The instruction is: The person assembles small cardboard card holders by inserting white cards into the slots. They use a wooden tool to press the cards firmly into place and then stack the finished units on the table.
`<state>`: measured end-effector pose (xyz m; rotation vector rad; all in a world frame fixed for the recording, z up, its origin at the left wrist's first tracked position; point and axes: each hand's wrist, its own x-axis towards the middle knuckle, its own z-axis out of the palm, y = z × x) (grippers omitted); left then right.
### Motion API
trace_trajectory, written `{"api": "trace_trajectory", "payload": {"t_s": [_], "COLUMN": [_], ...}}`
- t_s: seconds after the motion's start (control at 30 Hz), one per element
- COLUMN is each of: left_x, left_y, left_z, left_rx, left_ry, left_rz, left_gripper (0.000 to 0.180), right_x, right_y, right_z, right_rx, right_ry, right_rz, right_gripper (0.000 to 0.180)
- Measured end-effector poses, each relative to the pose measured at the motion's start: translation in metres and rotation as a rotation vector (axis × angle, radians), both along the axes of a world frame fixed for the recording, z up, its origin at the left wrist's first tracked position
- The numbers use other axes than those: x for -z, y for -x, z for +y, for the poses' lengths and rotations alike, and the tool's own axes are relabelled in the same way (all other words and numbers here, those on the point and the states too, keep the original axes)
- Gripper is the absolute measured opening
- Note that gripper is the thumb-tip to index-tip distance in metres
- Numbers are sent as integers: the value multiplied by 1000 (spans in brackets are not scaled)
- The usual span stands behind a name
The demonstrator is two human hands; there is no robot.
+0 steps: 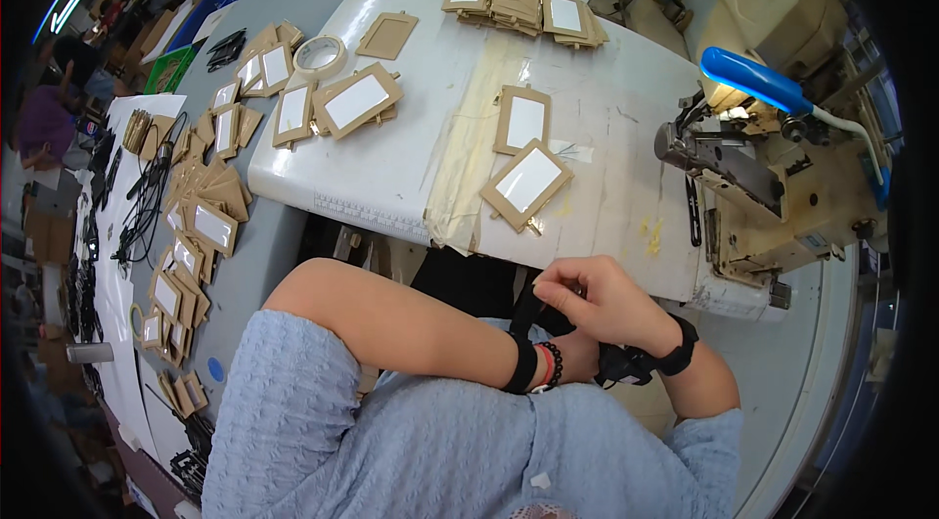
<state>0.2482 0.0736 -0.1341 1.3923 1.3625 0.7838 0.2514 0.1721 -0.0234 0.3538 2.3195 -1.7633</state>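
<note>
My left forearm crosses in front of my body to the right. Around its wrist are a black wrist strap (524,365) and beaded bracelets (553,362). My right hand (611,304) is above, its thumb and fingers closed on a loose black length of that strap. My left hand (581,355) lies beneath the right wrist, its fingers hidden. A black band with a small dark device (626,364) circles my right wrist. Just beyond, on the white worktable (616,186), two tan card holders with white windows overlap: a nearer holder (528,184) and a farther holder (522,120).
A sewing machine (743,186) with a blue lamp (753,79) stands at the right. Stacked holders (516,2) lie at the table's far edge. A tape roll (320,55) sits at the left. Many holders (210,225) and black cords (147,211) cover the grey side table.
</note>
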Motion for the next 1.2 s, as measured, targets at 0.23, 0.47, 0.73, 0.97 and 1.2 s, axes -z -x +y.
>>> {"api": "trace_trajectory", "payload": {"t_s": [0.23, 0.47, 0.73, 0.97, 1.2], "left_x": [0, -5, -14, -28, -60], "left_y": [9, 16, 33, 52, 93], "left_z": [-10, -17, -23, -13, 53], "left_rx": [89, 161, 207, 217, 107], "left_ry": [-112, -144, -165, -230, -434], "left_rz": [18, 53, 90, 144, 558], "left_gripper": [20, 17, 13, 10, 8], "right_x": [-2, -10, -11, -8, -28], "right_y": [-5, -8, -16, -23, -14], "right_z": [-7, -12, -16, -22, -16], "right_rx": [-86, -65, -64, -74, 62], "right_ry": [-16, -74, -129, -108, -746], "right_rz": [42, 107, 217, 343, 698], "right_gripper": [16, 18, 15, 26, 33]}}
